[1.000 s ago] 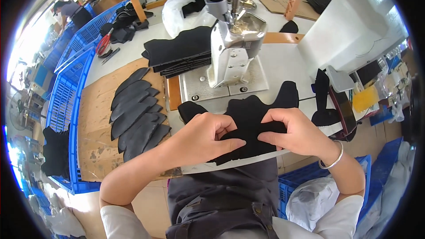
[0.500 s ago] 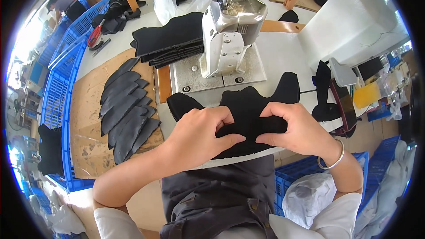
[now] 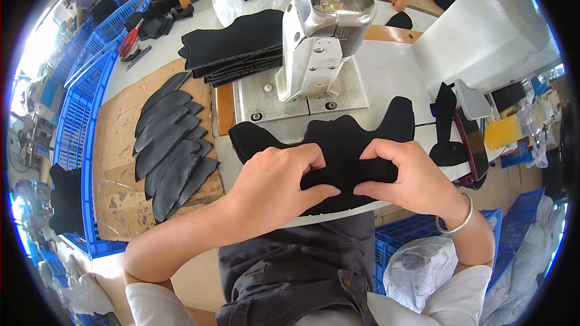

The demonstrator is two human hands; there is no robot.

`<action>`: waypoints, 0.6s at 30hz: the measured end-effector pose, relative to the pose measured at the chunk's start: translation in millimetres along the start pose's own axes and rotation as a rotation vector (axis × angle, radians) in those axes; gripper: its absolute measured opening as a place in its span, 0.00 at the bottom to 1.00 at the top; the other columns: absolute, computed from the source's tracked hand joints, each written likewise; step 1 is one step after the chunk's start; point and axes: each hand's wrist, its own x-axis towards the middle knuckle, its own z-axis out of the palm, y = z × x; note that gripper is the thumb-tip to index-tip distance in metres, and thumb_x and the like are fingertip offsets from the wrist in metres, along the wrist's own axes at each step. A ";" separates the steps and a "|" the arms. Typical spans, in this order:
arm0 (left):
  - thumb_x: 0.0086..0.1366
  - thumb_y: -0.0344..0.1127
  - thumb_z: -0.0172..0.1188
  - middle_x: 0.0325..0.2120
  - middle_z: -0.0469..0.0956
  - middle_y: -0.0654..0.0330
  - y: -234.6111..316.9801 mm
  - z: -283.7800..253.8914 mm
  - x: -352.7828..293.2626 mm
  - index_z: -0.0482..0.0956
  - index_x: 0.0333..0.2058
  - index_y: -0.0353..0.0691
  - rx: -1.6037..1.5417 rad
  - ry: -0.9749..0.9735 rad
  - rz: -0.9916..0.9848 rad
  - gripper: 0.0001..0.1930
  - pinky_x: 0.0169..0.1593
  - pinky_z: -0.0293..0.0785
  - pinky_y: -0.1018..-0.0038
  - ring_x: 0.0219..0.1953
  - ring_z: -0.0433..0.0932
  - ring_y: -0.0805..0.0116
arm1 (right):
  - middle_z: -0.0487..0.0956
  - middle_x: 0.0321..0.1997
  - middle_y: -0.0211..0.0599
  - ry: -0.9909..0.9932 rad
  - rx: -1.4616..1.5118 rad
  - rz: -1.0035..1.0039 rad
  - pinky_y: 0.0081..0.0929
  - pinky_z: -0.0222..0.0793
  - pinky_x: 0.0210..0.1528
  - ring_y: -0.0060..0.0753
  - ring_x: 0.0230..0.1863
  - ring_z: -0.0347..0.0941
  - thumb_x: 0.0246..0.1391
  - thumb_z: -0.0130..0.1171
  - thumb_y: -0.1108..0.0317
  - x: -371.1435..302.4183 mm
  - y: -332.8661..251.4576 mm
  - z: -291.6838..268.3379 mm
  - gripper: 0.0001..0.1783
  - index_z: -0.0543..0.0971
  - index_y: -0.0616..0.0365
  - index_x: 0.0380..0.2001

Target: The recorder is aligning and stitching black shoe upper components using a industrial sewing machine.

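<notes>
View lower now, machine (image 3: 314, 63) cropped, black piece (image 3: 342, 142) partly behind hands (image 3: 275, 178) (image 3: 418, 178)

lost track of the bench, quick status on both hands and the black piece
Left hand and right hand both pinching black piece. Piece at near edge of white table. Metal machine post just beyond it.

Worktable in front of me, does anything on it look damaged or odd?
The cardboard left of your left hand looks worn: dark blotches and scuffs mark its bare surface. Nothing else stands out; the black piece held by that hand and your right hand shows no visible tear.
</notes>
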 end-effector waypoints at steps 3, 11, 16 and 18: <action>0.53 0.41 0.70 0.15 0.70 0.56 -0.6 0.0 -0.6 0.73 0.31 0.33 0.012 0.008 0.009 0.19 0.24 0.64 0.71 0.16 0.68 0.66 | 0.75 0.21 0.51 -0.011 -0.005 0.029 0.27 0.66 0.25 0.43 0.20 0.73 0.41 0.72 0.66 0.6 -3.7 0.1 0.20 0.75 0.65 0.36; 0.53 0.43 0.69 0.15 0.73 0.54 8.4 -12.8 0.9 0.73 0.26 0.34 0.201 -0.063 -0.055 0.18 0.25 0.67 0.68 0.19 0.74 0.57 | 0.74 0.20 0.52 -0.077 -0.115 0.051 0.32 0.67 0.26 0.52 0.23 0.74 0.39 0.73 0.65 8.5 -16.4 -2.4 0.23 0.73 0.65 0.35; 0.55 0.45 0.67 0.15 0.74 0.58 -1.7 -27.4 -0.8 0.72 0.22 0.37 0.189 -0.192 -0.012 0.18 0.25 0.67 0.67 0.20 0.75 0.56 | 0.74 0.20 0.52 -0.157 -0.146 0.161 0.33 0.66 0.27 0.52 0.24 0.73 0.38 0.73 0.65 14.0 -23.6 -6.5 0.23 0.73 0.65 0.34; 0.56 0.45 0.67 0.15 0.74 0.58 -2.8 -26.3 -3.1 0.72 0.22 0.38 0.199 -0.176 -0.019 0.18 0.25 0.67 0.67 0.21 0.75 0.56 | 0.75 0.22 0.52 -0.165 -0.132 0.207 0.33 0.67 0.29 0.54 0.25 0.73 0.37 0.73 0.64 14.8 -26.2 -7.1 0.24 0.73 0.65 0.34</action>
